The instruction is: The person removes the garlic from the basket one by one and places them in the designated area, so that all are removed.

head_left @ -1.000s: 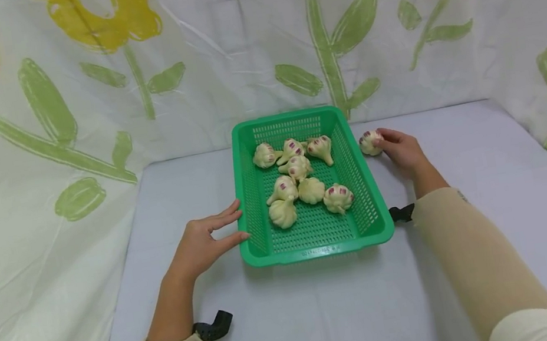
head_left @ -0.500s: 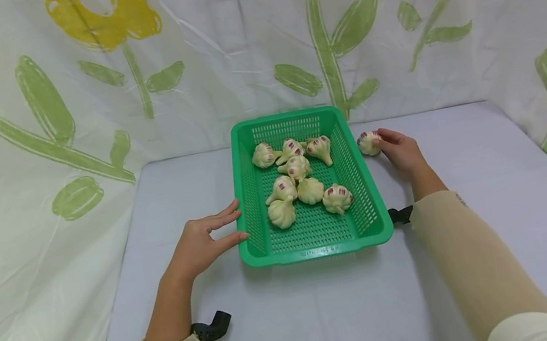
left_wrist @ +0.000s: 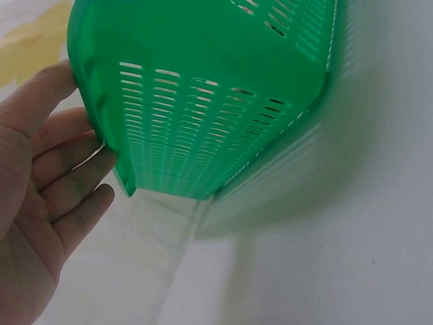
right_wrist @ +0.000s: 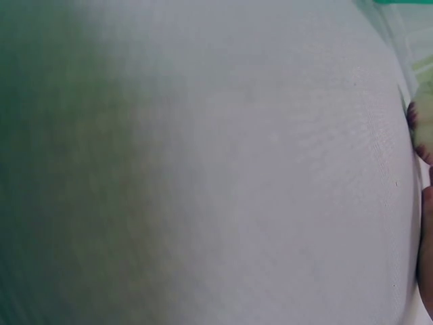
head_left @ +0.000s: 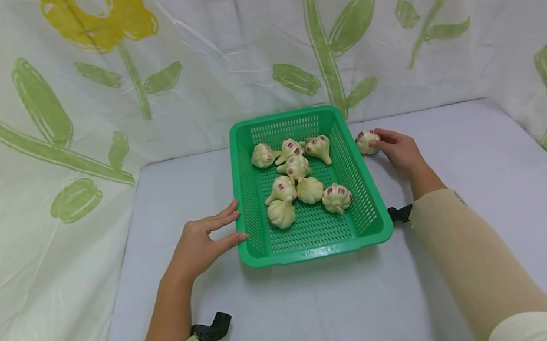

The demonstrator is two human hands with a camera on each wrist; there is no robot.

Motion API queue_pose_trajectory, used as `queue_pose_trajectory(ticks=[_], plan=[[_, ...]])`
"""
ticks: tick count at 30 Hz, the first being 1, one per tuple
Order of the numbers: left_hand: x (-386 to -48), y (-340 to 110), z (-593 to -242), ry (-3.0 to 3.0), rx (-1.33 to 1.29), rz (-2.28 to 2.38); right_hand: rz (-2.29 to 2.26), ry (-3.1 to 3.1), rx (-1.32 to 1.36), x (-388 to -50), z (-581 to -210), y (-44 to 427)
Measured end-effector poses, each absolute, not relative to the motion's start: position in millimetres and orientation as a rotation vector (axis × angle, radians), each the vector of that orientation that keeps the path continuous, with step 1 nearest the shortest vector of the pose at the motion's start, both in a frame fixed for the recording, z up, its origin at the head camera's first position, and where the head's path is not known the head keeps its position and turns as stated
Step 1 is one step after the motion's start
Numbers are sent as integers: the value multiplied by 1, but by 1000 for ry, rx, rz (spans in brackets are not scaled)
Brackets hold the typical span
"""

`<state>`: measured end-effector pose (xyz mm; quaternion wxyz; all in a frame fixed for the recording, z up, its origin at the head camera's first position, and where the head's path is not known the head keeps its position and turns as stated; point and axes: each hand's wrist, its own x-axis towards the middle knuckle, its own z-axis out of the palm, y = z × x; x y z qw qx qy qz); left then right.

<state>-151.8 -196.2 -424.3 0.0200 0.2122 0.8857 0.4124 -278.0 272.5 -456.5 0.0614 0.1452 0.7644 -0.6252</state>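
A green plastic basket stands in the middle of the table in the head view, holding several garlic bulbs, some with purple marks. My left hand touches the basket's left rim with fairly straight, spread fingers. In the left wrist view, the fingers of that hand lie against the rim's outer edge. To the right of the basket, near its far corner, my right hand holds a single garlic bulb between thumb and fingers, low at the table. The right wrist view catches only part of this bulb at its edge.
The table is covered by a white cloth. A white sheet painted with yellow flowers and green leaves hangs behind it and along both sides. Black wrist devices sit at both cuffs.
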Motion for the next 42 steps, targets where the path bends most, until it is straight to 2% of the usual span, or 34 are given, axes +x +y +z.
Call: queue_pose_trajectory(ticks=[16, 24, 32, 42], plan=[[-151, -196, -425, 2757, 687, 1298, -1847, 2362, 454, -291, -481, 289], [-151, -196, -426, 2753, 698, 1305, -1780, 2328, 344, -290, -454, 293], [-152, -197, -427, 2775, 713, 1291, -1201, 2711, 23, -292, -406, 287], [-152, -197, -426, 2759, 689, 1290, -581, 2732, -313, -284, -343, 236]])
